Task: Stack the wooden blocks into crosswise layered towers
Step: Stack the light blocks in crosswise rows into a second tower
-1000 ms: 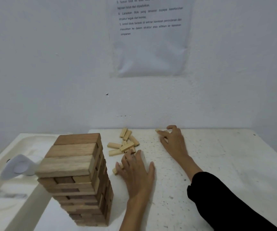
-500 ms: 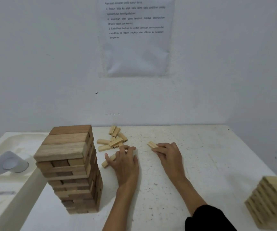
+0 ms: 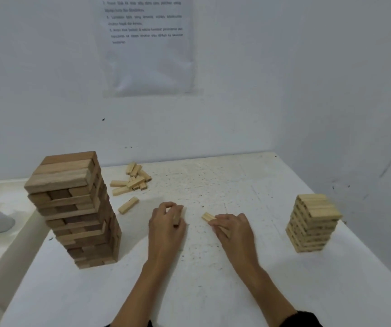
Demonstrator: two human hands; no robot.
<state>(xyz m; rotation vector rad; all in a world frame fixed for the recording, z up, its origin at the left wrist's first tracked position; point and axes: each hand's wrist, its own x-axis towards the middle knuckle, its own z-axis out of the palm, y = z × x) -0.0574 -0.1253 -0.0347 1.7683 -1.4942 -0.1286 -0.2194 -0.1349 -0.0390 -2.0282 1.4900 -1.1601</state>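
Head view: with left hand (image 3: 167,223) grip curled round one block (image 3: 177,218) and right hand (image 3: 233,230) grip pinching another block (image 3: 208,217) at mid tabletop (image 3: 213,291), carry both right to light tower (image 3: 313,224); lay crosswise, flush

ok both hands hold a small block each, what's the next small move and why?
Probably lift the right hand and carry its pale block to the small pale tower, which stands on that side and matches in colour. The left hand grips a second block; it can follow.
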